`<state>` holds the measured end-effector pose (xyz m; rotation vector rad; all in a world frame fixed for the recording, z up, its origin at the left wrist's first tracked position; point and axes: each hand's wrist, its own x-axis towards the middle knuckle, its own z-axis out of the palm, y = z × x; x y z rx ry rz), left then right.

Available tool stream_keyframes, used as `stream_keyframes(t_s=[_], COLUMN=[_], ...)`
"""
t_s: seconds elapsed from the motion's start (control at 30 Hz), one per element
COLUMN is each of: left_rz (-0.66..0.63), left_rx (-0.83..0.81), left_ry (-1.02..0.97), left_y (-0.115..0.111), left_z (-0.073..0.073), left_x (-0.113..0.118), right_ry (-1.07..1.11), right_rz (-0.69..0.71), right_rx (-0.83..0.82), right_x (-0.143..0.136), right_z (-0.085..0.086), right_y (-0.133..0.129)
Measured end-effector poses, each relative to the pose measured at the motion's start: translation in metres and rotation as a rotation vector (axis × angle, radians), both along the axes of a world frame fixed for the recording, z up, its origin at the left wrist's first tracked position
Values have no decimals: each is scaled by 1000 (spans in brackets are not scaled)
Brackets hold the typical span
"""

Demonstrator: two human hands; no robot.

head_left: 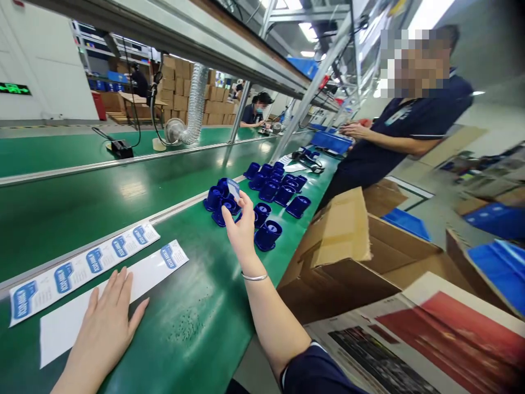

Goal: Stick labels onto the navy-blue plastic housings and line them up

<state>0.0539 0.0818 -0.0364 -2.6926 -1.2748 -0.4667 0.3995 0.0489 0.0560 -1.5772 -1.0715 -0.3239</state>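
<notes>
My left hand (107, 314) lies flat, fingers spread, on a white backing strip (61, 328) that bears one blue-and-white label (174, 255) at its far end. Beside it is a second strip (77, 269) with several such labels. My right hand (241, 224) is raised over the green table, pinching a small blue-and-white label (233, 189) at the fingertips, with thumb held apart below. Close behind and around that hand stand several dark blue plastic cups with flanged bases (268, 235). Whether the label touches a cup cannot be told.
Open cardboard boxes (348, 273) stand along the table's right edge. A person (394, 126) stands at the far right, near a blue bin (331, 142). A metal rail (180, 205) runs along the table's left side, with a frame overhead.
</notes>
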Motion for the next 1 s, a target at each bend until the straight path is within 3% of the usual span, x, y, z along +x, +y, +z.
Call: stream_keyframes(t_s=[0.13, 0.2, 0.33, 0.43, 0.53, 0.63, 0.73, 0.8, 0.93, 1.0], left_rz=[15, 21, 12, 12, -1, -76, -198, -215, -101, -52], left_rx=[18, 26, 41, 41, 56, 91, 71, -72, -780, -996], left_ry=[-57, -75, -80, -81, -119, -181, -283, -376, -737, -941], left_y=[2, 1, 2, 4, 7, 8, -1, -14, -49, -61], left_z=[-2, -1, -1, -3, -3, 2, 13, 23, 41, 49], left_x=[2, 4, 4, 3, 1, -2, -1, 6, 27, 32], right_ry=[-186, -178, -152, -167, -178, -220, -263, -273, -316, -436], right_rz=[-446, -553, -502, -467, -499, -514, -393, -252, 311, 632], right_rx=[-233, -310, -369, -367, -317, -190, 25, 90, 187, 147], right_x=[39, 55, 75, 76, 68, 55, 27, -2, -73, -106], right_z=[-11, -22, -47, -55, -46, -20, 7, 18, 14, 5], right_y=[-43, -60, -78, -79, -80, -82, -81, -75, -51, -39])
